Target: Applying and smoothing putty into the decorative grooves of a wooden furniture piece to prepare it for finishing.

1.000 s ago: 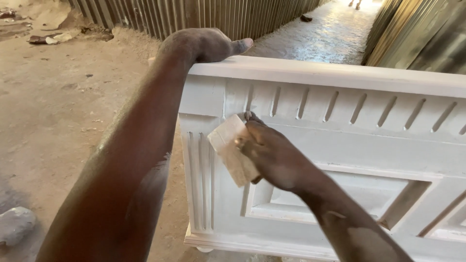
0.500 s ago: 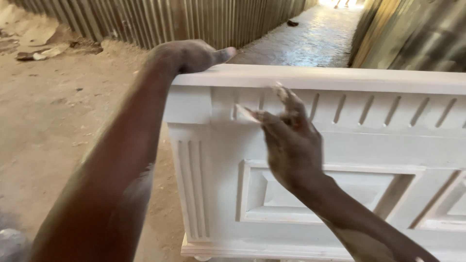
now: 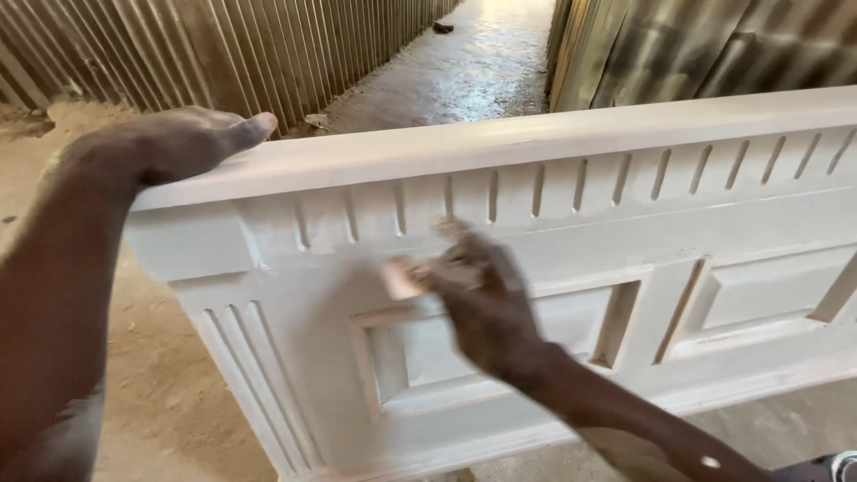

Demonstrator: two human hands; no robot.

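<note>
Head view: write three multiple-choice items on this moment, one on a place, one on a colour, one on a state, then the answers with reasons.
1. Where does the left hand rest?
A. on the top rail of the white carved wooden panel
B. on the sandy ground
C. on the corrugated metal fence

2. What colour is the panel?
A. brown
B. white
C. green

3. What is the state of the right hand?
A. open and empty
B. pressing a small pale sanding sheet against the panel face
C. resting on the fence

Answers: 1 A, its palm lies on the rail's left end. 2 B, the whole carved surface is white. 3 B, the blurred fingers pinch the sheet against the panel.
</note>
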